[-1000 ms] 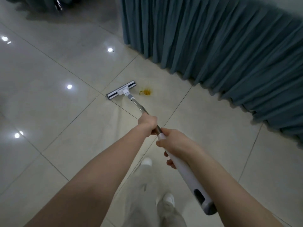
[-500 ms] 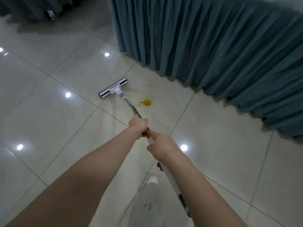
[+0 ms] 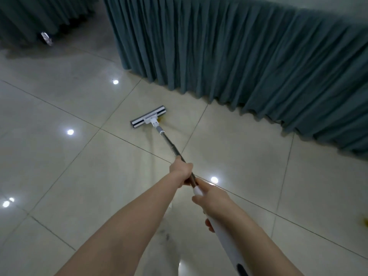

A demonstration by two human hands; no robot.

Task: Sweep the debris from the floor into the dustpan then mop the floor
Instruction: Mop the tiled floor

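Two hands are clamped on one mop (image 3: 169, 143), set apart along its handle. The left hand (image 3: 181, 172) is wrapped round the bare metal pole, farther out. The right hand (image 3: 212, 199) is curled round the white grip nearer the body. Both arms are bare, and the handle runs away from the person toward the far middle of the floor (image 3: 79, 176).

One mop head (image 3: 148, 117), white with dark strips, lies flat on the pale glossy tiles, a short way in front of the curtain (image 3: 239, 56). One yellow stain (image 3: 161, 120) shows only as a small edge at the near right side of the head. A second yellow spot (image 3: 366, 221) sits at the right edge of the view, cut off by the frame. Two teal pleated curtains hang to the floor: the long one across the far right and another curtain (image 3: 39, 14) in the far left corner, with one shiny metal object (image 3: 46, 38) at its foot. Several round light reflections dot the tiles.

Half a second ago the head lay to the left of the stain and beyond it, and the whole yellow patch was exposed. Now the head covers most of it, and a faint yellowish streak trails on the tile nearer than the head. Each hand grips the same part of the handle as before.
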